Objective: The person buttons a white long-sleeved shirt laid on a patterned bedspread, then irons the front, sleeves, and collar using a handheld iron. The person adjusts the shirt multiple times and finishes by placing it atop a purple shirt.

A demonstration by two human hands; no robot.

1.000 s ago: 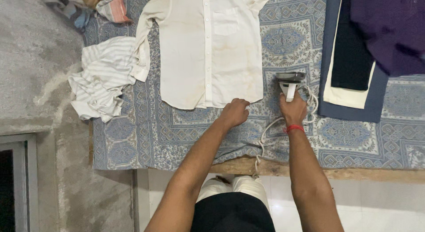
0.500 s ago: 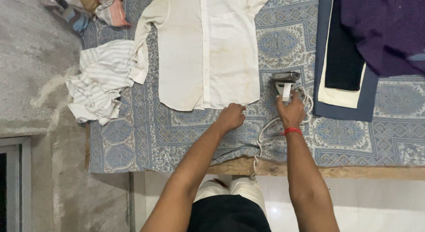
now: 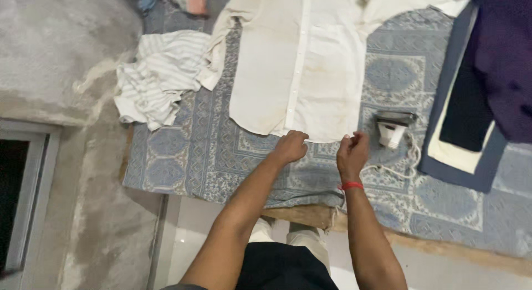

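shirt [image 3: 299, 68] hem meets both hands (iron [image 3: 392, 126] aside)

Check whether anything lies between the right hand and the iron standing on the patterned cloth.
Nothing visible does. The right hand hovers open just left of the iron, with only bare patterned cloth between them. The white cord loops below that gap. The left hand is at the white shirt hem, clear of it.

Both hands [image 3: 318, 149] at cream shirt [image 3: 302, 63] hem, iron [image 3: 392, 126] beside.
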